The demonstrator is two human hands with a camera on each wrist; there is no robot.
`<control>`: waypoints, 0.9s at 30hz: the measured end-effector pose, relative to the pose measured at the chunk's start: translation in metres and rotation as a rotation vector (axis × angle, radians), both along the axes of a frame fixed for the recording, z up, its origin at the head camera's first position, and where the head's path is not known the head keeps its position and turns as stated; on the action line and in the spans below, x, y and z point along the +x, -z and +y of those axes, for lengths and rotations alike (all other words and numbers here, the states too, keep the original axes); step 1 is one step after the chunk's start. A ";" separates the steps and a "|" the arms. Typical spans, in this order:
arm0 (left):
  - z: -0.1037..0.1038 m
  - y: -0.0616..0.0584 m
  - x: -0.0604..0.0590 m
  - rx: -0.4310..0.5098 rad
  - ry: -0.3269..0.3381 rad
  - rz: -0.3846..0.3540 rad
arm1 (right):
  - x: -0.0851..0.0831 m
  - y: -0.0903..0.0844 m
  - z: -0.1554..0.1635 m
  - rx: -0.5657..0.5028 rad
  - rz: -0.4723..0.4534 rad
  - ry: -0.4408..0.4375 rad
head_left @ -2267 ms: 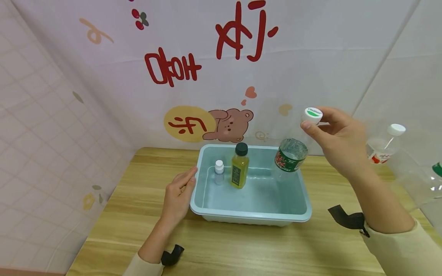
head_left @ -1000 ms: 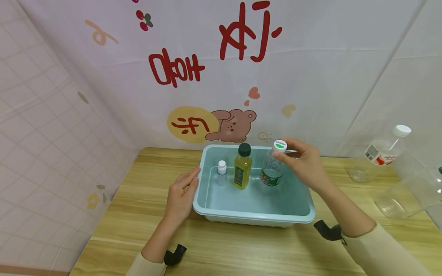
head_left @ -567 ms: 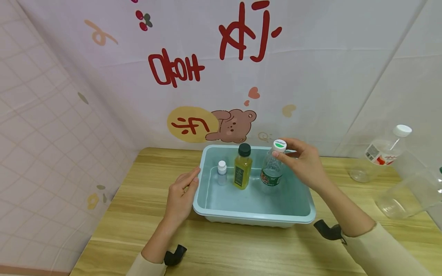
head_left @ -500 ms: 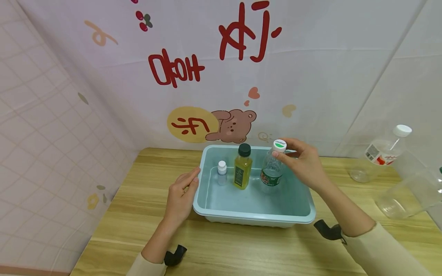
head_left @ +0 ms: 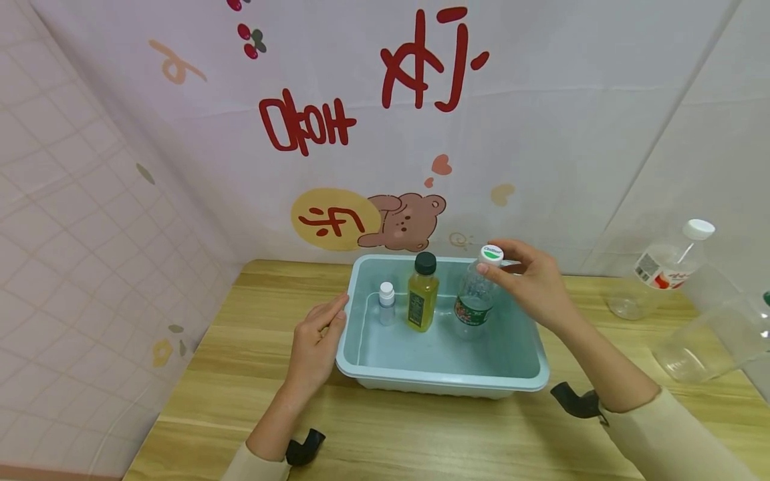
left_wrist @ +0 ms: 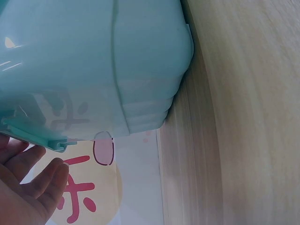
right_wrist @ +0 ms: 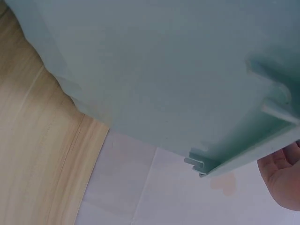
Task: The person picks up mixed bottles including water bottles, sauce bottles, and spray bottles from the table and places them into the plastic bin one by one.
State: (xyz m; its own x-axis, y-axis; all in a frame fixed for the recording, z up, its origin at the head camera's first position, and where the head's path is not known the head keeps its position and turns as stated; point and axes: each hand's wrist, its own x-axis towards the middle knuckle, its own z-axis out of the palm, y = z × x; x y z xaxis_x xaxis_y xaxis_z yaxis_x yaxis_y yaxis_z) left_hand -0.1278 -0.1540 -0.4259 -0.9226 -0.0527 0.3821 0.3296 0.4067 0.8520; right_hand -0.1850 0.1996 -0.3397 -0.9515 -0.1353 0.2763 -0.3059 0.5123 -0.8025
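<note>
- Head: hands were seen apart, one at each side of the pale blue tub [head_left: 442,381], which was set on the wood-grain table [head_left: 451,434].
- Head: left hand [head_left: 315,337] was laid against the tub's left rim, fingers fairly straight and touching it.
- Head: green-label bottle [head_left: 472,311], clear with a white cap, was pinched near the cap between thumb and fingers of the right hand [head_left: 535,287]. It was held inside the tub at the right, leaning slightly; base contact with the floor could not be confirmed.
- Head: tub contents were shown only here. Yellow bottle [head_left: 423,300], dark-capped, was stood to the left of the held one; small white-capped bottle [head_left: 387,307] was placed further left.
- Head: white-capped clear bottle [head_left: 662,270] and large clear bottle [head_left: 692,351] were seen outside, to the right on the table.
- Left wrist: tub's outer side was exposed, with a vertical seam [left_wrist: 116,70] and stepped lower edge. Left fingers were caught from beneath, close under the rim.
- Right wrist: rim underside with small tabs [right_wrist: 194,162] was shown. Only part of the right hand was captured beyond the rim; its grip could not be told from there.
</note>
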 end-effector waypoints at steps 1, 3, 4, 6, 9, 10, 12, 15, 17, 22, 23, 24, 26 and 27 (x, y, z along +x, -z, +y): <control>0.000 0.000 0.000 0.001 0.000 -0.003 | 0.000 0.000 0.000 -0.001 -0.002 0.001; 0.000 0.000 0.000 0.003 0.000 -0.008 | 0.000 0.000 0.002 0.002 -0.003 0.002; 0.000 0.000 0.000 0.004 0.000 -0.010 | -0.001 0.000 0.002 0.002 -0.005 0.003; 0.000 0.000 0.000 0.006 0.000 -0.013 | -0.001 0.000 0.004 0.004 -0.003 0.005; 0.000 0.000 0.000 0.005 -0.001 -0.011 | -0.001 -0.001 0.008 0.005 -0.004 0.005; 0.000 0.000 0.000 0.005 -0.001 -0.011 | 0.000 -0.002 0.009 0.004 -0.005 0.006; 0.000 0.000 0.000 0.005 0.001 -0.009 | 0.001 -0.003 0.011 0.002 -0.005 0.005; 0.000 0.001 0.000 0.007 0.004 -0.007 | 0.003 -0.005 0.012 0.004 0.008 0.004; 0.000 0.001 0.000 0.009 0.005 -0.006 | 0.005 -0.007 0.012 0.014 0.035 0.007; 0.000 0.002 0.000 0.010 0.002 -0.008 | 0.011 -0.011 0.012 0.042 0.137 0.012; 0.000 0.002 0.000 0.010 0.001 -0.009 | 0.012 -0.011 0.013 0.043 0.155 0.011; 0.000 0.002 0.000 0.010 0.001 -0.010 | 0.013 -0.011 0.014 0.044 0.176 0.012; 0.000 0.002 -0.001 0.010 0.001 -0.014 | 0.015 -0.012 0.016 0.044 0.213 0.014; 0.000 0.002 -0.001 0.011 0.001 -0.016 | 0.015 -0.013 0.017 0.042 0.225 0.018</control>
State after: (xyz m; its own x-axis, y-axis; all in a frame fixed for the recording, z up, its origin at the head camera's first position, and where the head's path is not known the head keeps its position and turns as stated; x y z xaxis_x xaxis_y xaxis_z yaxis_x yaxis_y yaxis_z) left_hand -0.1287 -0.1543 -0.4280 -0.9286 -0.0556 0.3668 0.3166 0.3965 0.8617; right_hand -0.1699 0.2169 -0.3270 -0.8688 -0.1347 0.4765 -0.4654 0.5511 -0.6926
